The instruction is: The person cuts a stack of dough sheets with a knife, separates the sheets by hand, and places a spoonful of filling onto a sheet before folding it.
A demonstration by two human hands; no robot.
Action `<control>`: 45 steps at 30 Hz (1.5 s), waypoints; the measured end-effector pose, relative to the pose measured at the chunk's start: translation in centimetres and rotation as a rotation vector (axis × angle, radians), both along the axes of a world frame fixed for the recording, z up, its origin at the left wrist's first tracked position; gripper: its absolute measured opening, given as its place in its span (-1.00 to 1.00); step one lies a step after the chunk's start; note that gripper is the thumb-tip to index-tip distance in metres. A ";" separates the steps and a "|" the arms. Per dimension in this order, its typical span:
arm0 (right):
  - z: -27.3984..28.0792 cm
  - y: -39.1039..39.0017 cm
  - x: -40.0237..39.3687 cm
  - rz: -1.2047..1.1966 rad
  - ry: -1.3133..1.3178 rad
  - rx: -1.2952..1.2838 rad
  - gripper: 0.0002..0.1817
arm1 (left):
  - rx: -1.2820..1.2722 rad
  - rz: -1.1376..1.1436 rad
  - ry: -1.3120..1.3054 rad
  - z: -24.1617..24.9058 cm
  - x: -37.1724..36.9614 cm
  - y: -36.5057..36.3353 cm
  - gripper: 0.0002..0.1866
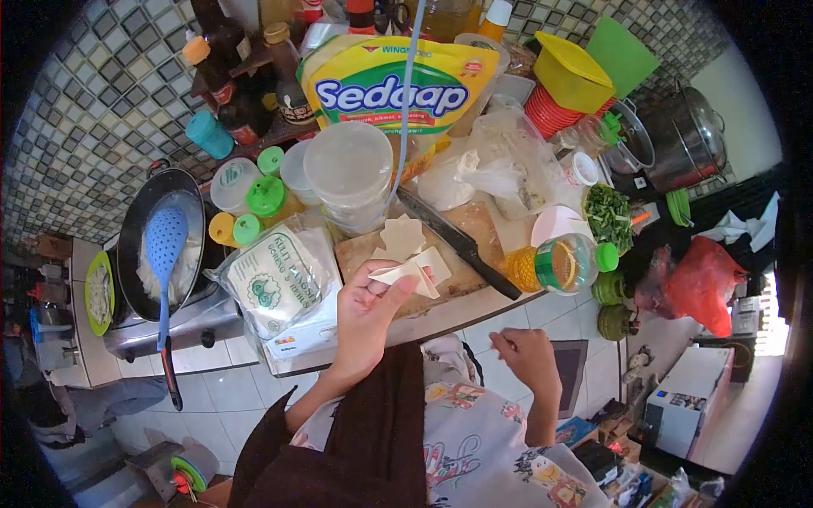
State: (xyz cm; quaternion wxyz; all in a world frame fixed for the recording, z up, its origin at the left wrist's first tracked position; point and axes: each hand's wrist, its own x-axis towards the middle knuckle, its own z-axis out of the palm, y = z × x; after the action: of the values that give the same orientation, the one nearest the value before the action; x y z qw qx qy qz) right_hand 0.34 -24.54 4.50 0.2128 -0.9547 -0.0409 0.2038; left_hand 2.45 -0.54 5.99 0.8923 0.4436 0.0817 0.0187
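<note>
My left hand [370, 315] is closed on a folded wonton wrapper [415, 276], pinched between thumb and fingers above the front of the wooden cutting board [483, 229]. More pale wrappers [401, 238] lie on the board just behind it. A large dark-bladed knife [457, 240] rests diagonally across the board, its handle pointing toward the front edge. My right hand [529, 364] is off the counter to the right, fingers curled in, with nothing visible in them. Left of the board, a plastic pack of wonton wrappers [279, 279] sits on a white box-shaped appliance [309, 339].
A pan [129, 245] with a blue slotted spatula [166, 241] sits on the stove at left. Clear tubs [347, 169], a yellow Sedaap pouch [398, 85] and a plastic bag [517, 161] crowd behind the board. An oil bottle [563, 262] lies at right beside chopped greens [606, 216].
</note>
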 end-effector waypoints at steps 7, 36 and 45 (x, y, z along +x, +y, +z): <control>3.3 8.0 1.8 -0.158 -0.249 0.793 -0.70 | 0.023 -0.065 -0.006 -0.1 -0.1 -0.5 -0.81; 2.3 11.2 3.7 -0.169 -0.306 1.104 -0.89 | -0.035 -0.017 0.043 -0.3 -0.3 -0.1 -0.82; 2.5 11.4 4.2 -0.193 -0.353 1.124 -0.89 | 0.058 -0.059 0.042 -0.6 -0.4 -0.1 -0.81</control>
State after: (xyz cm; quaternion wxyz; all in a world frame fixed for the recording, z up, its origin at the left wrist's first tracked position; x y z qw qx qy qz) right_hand 4.52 -13.11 6.96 0.6931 -0.7145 -0.0902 -0.0310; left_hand 2.00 -0.59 5.40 0.8772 0.4719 0.0866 -0.0145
